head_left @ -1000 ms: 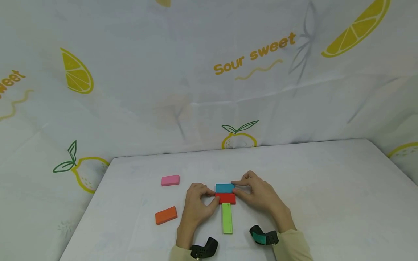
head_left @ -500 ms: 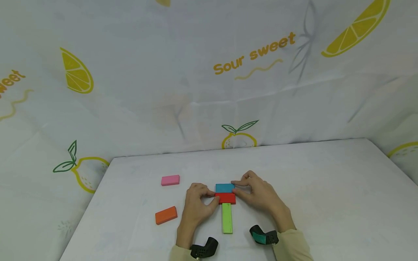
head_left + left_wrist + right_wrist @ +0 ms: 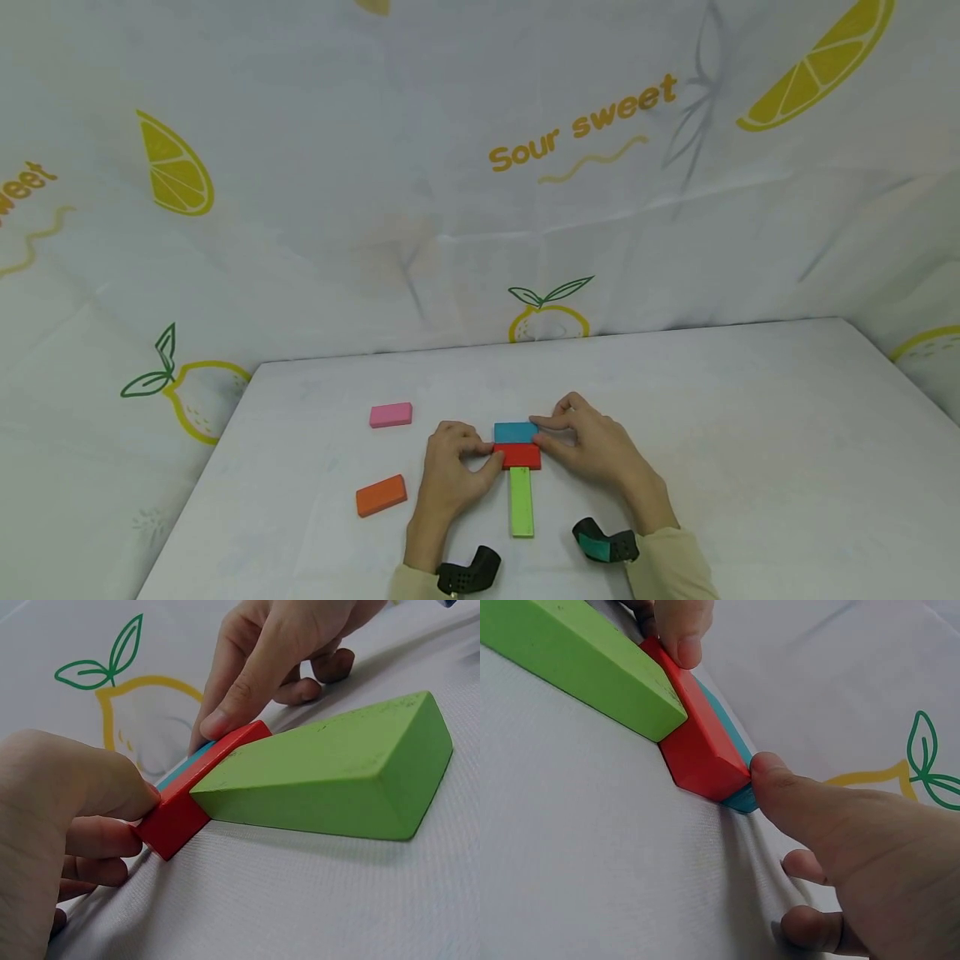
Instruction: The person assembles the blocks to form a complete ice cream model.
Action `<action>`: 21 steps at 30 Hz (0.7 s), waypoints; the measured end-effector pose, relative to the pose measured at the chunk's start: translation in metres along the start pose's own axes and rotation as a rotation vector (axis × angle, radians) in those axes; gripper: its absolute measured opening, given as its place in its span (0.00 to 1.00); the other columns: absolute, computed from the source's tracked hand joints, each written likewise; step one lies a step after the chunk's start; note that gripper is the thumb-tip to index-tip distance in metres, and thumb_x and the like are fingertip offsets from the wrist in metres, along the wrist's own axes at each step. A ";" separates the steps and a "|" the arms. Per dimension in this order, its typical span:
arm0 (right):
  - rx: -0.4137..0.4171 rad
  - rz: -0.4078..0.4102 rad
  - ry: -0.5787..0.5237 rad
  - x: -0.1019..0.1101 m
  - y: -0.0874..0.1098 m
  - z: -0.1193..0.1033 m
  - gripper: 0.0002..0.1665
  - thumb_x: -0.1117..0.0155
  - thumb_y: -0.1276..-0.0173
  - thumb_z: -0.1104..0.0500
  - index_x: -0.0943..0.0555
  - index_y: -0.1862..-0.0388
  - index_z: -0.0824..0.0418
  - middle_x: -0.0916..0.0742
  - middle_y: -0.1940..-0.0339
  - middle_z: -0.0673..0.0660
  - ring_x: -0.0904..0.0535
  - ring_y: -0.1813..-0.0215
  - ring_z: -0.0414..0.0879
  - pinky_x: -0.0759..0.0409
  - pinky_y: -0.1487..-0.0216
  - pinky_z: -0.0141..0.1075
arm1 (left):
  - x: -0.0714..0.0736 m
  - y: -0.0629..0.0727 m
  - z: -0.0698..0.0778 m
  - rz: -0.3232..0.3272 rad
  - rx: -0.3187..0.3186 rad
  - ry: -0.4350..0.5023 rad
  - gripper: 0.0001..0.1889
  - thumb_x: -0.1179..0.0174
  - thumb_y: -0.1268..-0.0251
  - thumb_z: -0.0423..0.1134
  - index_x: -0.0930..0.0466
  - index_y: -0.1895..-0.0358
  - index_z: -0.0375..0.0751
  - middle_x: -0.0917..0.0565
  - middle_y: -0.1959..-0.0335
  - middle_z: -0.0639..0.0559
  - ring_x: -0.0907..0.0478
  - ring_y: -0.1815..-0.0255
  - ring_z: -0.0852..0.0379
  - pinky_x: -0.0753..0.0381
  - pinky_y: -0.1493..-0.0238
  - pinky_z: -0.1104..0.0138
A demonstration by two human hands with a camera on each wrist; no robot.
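A red block [image 3: 517, 456] lies crosswise on the table, its long side against a blue block [image 3: 515, 432] behind it. From the near side of the red block, a light green block [image 3: 521, 502] runs toward the person, its end touching the red one. My left hand [image 3: 455, 471] pinches the left end of the red block between thumb and index finger. At the right end of the blue block, my right hand [image 3: 592, 446] grips it with thumb and index finger. In the right wrist view, the right thumb [image 3: 769, 765] presses where the blue and red ends meet.
To the left lie a pink block [image 3: 391, 415] and, nearer, a tilted orange block [image 3: 381, 496]. The white table [image 3: 750, 450] stretches out to the right. A lemon-print cloth [image 3: 337, 208] hangs behind its far edge.
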State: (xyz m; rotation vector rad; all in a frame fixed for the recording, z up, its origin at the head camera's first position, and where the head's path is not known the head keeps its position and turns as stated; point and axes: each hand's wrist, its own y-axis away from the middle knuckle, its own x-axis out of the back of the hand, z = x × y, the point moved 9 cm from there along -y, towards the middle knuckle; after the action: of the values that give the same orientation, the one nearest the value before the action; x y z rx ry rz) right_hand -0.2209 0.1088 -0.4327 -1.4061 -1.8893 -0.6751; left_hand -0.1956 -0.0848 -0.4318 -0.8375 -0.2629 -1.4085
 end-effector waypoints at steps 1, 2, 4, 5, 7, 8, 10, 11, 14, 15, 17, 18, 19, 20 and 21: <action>-0.001 0.000 0.000 0.000 0.000 0.000 0.22 0.31 0.32 0.44 0.13 0.42 0.48 0.21 0.53 0.49 0.30 0.64 0.40 0.35 0.68 0.33 | 0.000 0.000 0.000 0.000 0.002 0.000 0.05 0.27 0.46 0.39 0.07 0.70 0.43 0.16 0.71 0.58 0.23 0.54 0.60 0.19 0.47 0.58; -0.002 0.000 0.002 0.000 0.000 0.000 0.22 0.31 0.32 0.44 0.13 0.42 0.48 0.21 0.53 0.49 0.30 0.64 0.40 0.35 0.68 0.33 | 0.000 0.000 0.000 0.001 0.001 -0.003 0.05 0.27 0.46 0.40 0.07 0.70 0.43 0.16 0.71 0.58 0.23 0.54 0.60 0.19 0.46 0.58; -0.002 0.001 0.006 0.000 0.000 0.000 0.22 0.31 0.32 0.44 0.13 0.42 0.48 0.21 0.53 0.49 0.29 0.63 0.40 0.35 0.68 0.33 | 0.000 0.000 0.000 0.003 -0.003 -0.007 0.05 0.27 0.46 0.40 0.07 0.71 0.43 0.16 0.71 0.58 0.23 0.54 0.60 0.20 0.46 0.57; -0.002 0.002 0.009 0.000 0.000 0.000 0.22 0.31 0.32 0.44 0.13 0.42 0.48 0.21 0.53 0.49 0.29 0.63 0.40 0.35 0.68 0.33 | 0.000 0.000 0.000 0.004 -0.005 -0.009 0.05 0.27 0.47 0.40 0.07 0.71 0.43 0.16 0.71 0.58 0.23 0.54 0.60 0.20 0.46 0.57; -0.001 0.002 0.010 0.000 0.000 0.000 0.22 0.31 0.32 0.44 0.13 0.42 0.48 0.21 0.53 0.48 0.30 0.63 0.40 0.35 0.68 0.33 | 0.000 0.001 0.000 0.005 -0.008 -0.016 0.05 0.27 0.46 0.40 0.07 0.71 0.43 0.16 0.71 0.58 0.23 0.54 0.60 0.21 0.45 0.57; -0.002 0.001 0.009 -0.001 -0.001 -0.001 0.22 0.31 0.32 0.44 0.13 0.42 0.48 0.21 0.53 0.48 0.30 0.63 0.40 0.35 0.68 0.33 | 0.000 0.001 0.000 0.005 -0.009 -0.019 0.05 0.27 0.46 0.40 0.07 0.71 0.43 0.16 0.71 0.58 0.23 0.54 0.60 0.21 0.45 0.57; -0.003 -0.002 0.007 -0.001 -0.001 -0.001 0.22 0.31 0.31 0.44 0.13 0.42 0.48 0.21 0.53 0.48 0.30 0.64 0.40 0.36 0.68 0.33 | 0.001 0.001 0.000 0.006 -0.009 -0.017 0.05 0.27 0.46 0.40 0.07 0.71 0.43 0.16 0.71 0.57 0.23 0.54 0.59 0.21 0.45 0.56; -0.002 -0.003 0.007 -0.001 -0.001 -0.001 0.22 0.31 0.31 0.44 0.13 0.42 0.48 0.21 0.53 0.48 0.30 0.64 0.40 0.36 0.68 0.33 | 0.001 0.001 -0.001 0.007 -0.010 -0.017 0.05 0.27 0.46 0.40 0.07 0.71 0.43 0.16 0.71 0.57 0.23 0.54 0.59 0.21 0.46 0.56; -0.002 -0.007 0.008 -0.002 -0.002 -0.001 0.22 0.31 0.31 0.44 0.13 0.41 0.48 0.21 0.53 0.49 0.29 0.62 0.40 0.34 0.67 0.34 | 0.002 0.001 -0.001 0.013 -0.014 -0.019 0.05 0.28 0.46 0.40 0.07 0.71 0.43 0.16 0.71 0.57 0.23 0.54 0.60 0.20 0.46 0.57; 0.001 -0.007 0.009 -0.002 -0.003 -0.001 0.22 0.31 0.31 0.44 0.13 0.41 0.48 0.21 0.53 0.49 0.28 0.62 0.40 0.34 0.67 0.34 | 0.003 0.001 -0.001 0.017 -0.017 -0.018 0.05 0.28 0.46 0.40 0.06 0.70 0.43 0.16 0.71 0.57 0.23 0.55 0.60 0.20 0.47 0.57; 0.002 -0.005 0.014 -0.002 -0.003 0.000 0.22 0.31 0.31 0.44 0.13 0.41 0.47 0.21 0.53 0.48 0.27 0.60 0.40 0.32 0.65 0.34 | 0.003 0.001 -0.002 0.029 -0.026 -0.019 0.05 0.29 0.45 0.40 0.07 0.69 0.44 0.15 0.71 0.57 0.23 0.56 0.61 0.20 0.48 0.59; 0.002 -0.003 0.014 -0.002 -0.003 0.000 0.22 0.31 0.31 0.44 0.13 0.42 0.47 0.21 0.53 0.48 0.27 0.59 0.40 0.32 0.64 0.34 | 0.004 0.001 -0.001 0.040 -0.033 -0.017 0.05 0.30 0.44 0.39 0.07 0.69 0.44 0.15 0.71 0.57 0.23 0.56 0.61 0.20 0.49 0.60; 0.003 -0.003 0.015 -0.002 -0.003 0.001 0.21 0.31 0.31 0.44 0.13 0.42 0.47 0.21 0.53 0.48 0.26 0.58 0.40 0.31 0.64 0.34 | 0.005 0.001 -0.002 0.053 -0.035 -0.008 0.05 0.30 0.43 0.39 0.07 0.68 0.44 0.14 0.71 0.57 0.22 0.57 0.61 0.19 0.50 0.61; 0.004 -0.002 0.016 -0.003 -0.003 0.001 0.21 0.31 0.31 0.44 0.13 0.42 0.48 0.21 0.53 0.48 0.26 0.57 0.40 0.30 0.63 0.34 | 0.006 0.002 -0.002 0.072 -0.037 0.002 0.05 0.31 0.43 0.38 0.07 0.67 0.44 0.14 0.71 0.56 0.22 0.58 0.60 0.19 0.51 0.62; 0.007 -0.002 0.018 -0.003 -0.003 0.002 0.21 0.31 0.31 0.44 0.13 0.41 0.48 0.21 0.53 0.48 0.25 0.56 0.40 0.30 0.62 0.34 | 0.008 0.002 -0.002 0.095 -0.039 0.013 0.05 0.31 0.42 0.37 0.07 0.66 0.44 0.14 0.71 0.56 0.21 0.59 0.60 0.19 0.52 0.63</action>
State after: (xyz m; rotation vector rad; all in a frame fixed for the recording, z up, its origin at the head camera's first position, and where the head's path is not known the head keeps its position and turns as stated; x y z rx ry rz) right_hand -0.2233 0.1073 -0.4360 -1.3894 -1.8773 -0.6798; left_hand -0.1930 -0.0922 -0.4289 -0.8616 -0.1843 -1.3338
